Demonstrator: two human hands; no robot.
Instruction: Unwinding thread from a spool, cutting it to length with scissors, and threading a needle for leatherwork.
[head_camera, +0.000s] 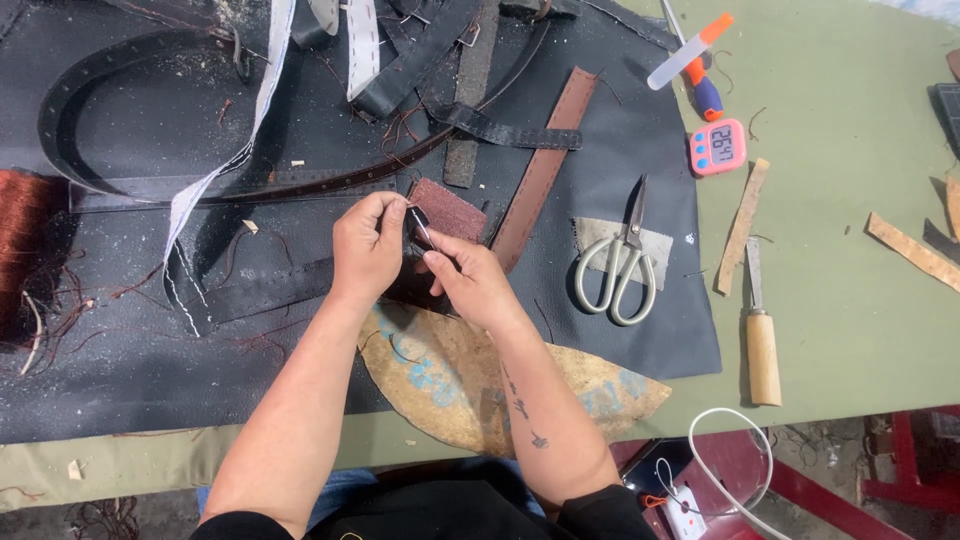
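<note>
The left hand (368, 245) and right hand (470, 280) met over the black mat (120, 370), both pinching one small dark leather piece (418, 228) between fingertips. Held so lightly, it looked likely to slip, or loose thread could have snagged it. Further right lay one brown strap (540, 170), one pair of scissors (622, 255), one pink timer (717, 147) and one wooden-handled knife (761, 340).

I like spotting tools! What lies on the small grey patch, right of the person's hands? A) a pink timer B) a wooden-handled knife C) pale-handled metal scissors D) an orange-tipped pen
C: the pale-handled metal scissors lie closed on the small grey patch, to the right of both hands.
</note>
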